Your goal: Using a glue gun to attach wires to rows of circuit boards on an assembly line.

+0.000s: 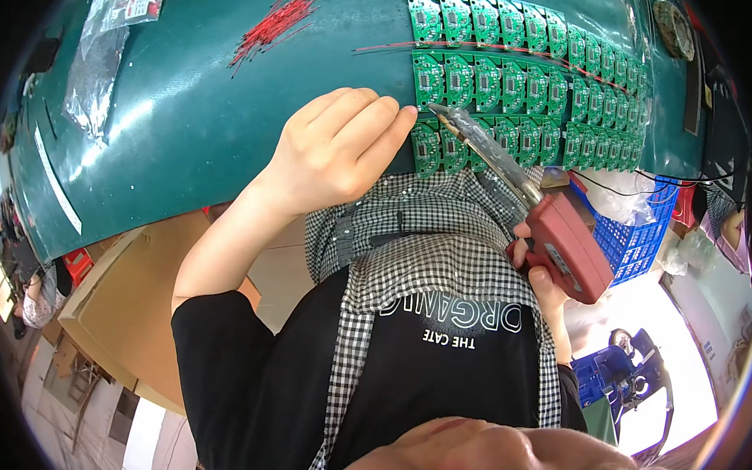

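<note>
My right hand is wrapped round the handle of a red soldering gun. Its long metal barrel slants up and left, and the tip ends at the left edge of the green circuit boards, near the gap between the middle and nearest rows. Close to that tip, my left hand is closed with thumb and fingers pinched together; what they hold, if anything, is hidden. Several thin red wires lie across the boards between the far and middle rows.
A loose bundle of red wires lies at the far side of the green table. Clear plastic bags and a white strip are at the left. A blue crate stands at the right, a cardboard box at the left.
</note>
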Available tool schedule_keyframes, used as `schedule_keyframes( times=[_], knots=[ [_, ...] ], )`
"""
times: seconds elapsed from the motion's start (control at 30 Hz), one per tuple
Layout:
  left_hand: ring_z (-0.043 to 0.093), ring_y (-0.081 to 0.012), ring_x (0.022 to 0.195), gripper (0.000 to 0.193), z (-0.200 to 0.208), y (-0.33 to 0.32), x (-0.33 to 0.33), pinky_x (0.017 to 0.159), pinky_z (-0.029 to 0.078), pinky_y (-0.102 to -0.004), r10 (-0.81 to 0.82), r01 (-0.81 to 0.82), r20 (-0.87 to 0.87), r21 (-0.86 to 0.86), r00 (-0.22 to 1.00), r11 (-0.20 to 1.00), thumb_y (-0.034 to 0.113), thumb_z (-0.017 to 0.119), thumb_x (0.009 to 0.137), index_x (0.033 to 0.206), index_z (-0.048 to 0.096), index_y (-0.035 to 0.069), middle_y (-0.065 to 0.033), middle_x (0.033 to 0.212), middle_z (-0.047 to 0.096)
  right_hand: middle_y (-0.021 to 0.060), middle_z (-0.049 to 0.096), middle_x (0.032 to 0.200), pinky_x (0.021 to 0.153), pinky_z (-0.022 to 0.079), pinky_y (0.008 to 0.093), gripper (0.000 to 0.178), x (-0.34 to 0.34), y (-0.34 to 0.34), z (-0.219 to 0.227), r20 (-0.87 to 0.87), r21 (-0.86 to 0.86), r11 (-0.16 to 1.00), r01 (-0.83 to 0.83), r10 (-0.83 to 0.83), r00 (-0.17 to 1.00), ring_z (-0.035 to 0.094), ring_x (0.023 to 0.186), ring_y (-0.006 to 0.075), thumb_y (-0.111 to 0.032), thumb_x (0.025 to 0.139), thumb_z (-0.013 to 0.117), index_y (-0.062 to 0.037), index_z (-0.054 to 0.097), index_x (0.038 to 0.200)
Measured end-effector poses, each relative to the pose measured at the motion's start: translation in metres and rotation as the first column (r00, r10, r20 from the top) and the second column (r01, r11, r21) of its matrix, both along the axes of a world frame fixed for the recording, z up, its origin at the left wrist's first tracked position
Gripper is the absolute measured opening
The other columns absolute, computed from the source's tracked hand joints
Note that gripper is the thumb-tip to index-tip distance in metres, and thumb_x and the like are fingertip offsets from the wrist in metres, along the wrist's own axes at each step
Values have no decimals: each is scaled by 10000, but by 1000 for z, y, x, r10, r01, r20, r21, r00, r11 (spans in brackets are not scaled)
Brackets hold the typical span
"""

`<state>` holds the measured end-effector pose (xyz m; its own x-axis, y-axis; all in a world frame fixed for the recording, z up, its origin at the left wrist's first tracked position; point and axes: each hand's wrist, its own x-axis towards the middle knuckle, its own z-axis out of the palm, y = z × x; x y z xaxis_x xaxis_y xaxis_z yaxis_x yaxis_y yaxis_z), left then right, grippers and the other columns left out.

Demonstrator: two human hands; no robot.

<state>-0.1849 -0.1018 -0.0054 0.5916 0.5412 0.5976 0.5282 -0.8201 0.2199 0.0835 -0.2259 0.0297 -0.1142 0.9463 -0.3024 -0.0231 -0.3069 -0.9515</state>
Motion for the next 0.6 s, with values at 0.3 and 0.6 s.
schedule_keyframes(
  times=[0.3,0.6],
  knots=[
    [564,-188,641,295,-3,-1,0,524,464,-271,13,-13,-13,27,1000,1000,50,602,530,818,639,-2,-68,745,536,3,522,588,587,384,231,683,-4,8,1,145,-7,1000,-27,28,989,472,514,76,-473,691,679,73,501,1060],
    [561,-183,634,291,-5,0,2,515,463,-269,8,-8,15,29,1000,1000,3,620,537,828,641,3,-66,750,528,5,526,594,590,386,233,664,2,8,-1,171,24,997,-70,65,983,475,505,81,-463,696,677,74,509,1050]
  ],
)
